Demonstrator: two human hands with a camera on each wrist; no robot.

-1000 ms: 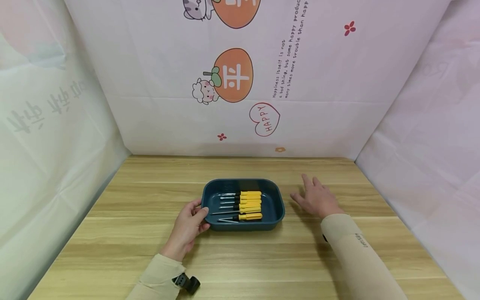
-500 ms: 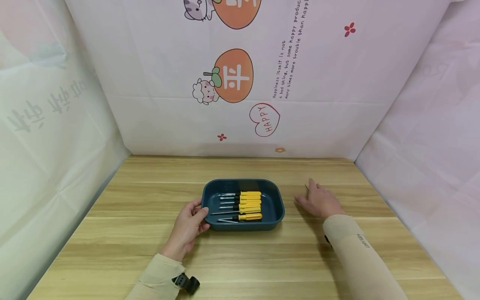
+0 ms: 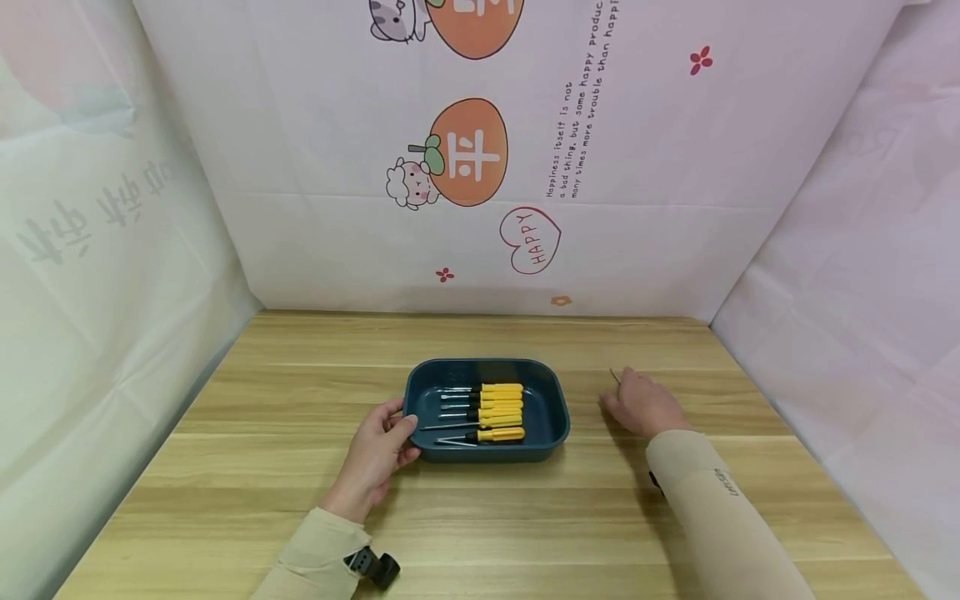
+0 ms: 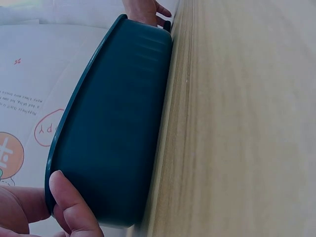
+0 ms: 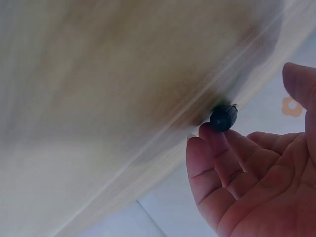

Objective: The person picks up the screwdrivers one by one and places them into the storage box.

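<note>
In the head view, my left hand (image 3: 375, 454) grips the left end of a dark teal box (image 3: 551, 433), its thumb over the rim. The left wrist view shows that box's side wall (image 4: 108, 113) close up. Several screwdrivers (image 3: 498, 412) with yellow handles lie in the box, shafts pointing left. To the right of the box, my right hand (image 3: 647, 406) is low over the table, with a thin metal shaft (image 3: 616, 376) showing past its fingers. In the right wrist view, its fingertips touch a dark ribbed handle (image 5: 224, 117) while the thumb stands apart. Most of that tool is hidden.
Everything stands on a wood-grain table (image 3: 480, 517). A white printed sheet (image 3: 637, 250) rises behind the table, and white sheets flank it on both sides. A black strap with a small device (image 3: 375, 568) sits on the left wrist.
My right hand has moved slightly right and lower, its fingers bending in over the thin-shafted tool, whose tip has come into sight. The left hand and the box have stayed still.
</note>
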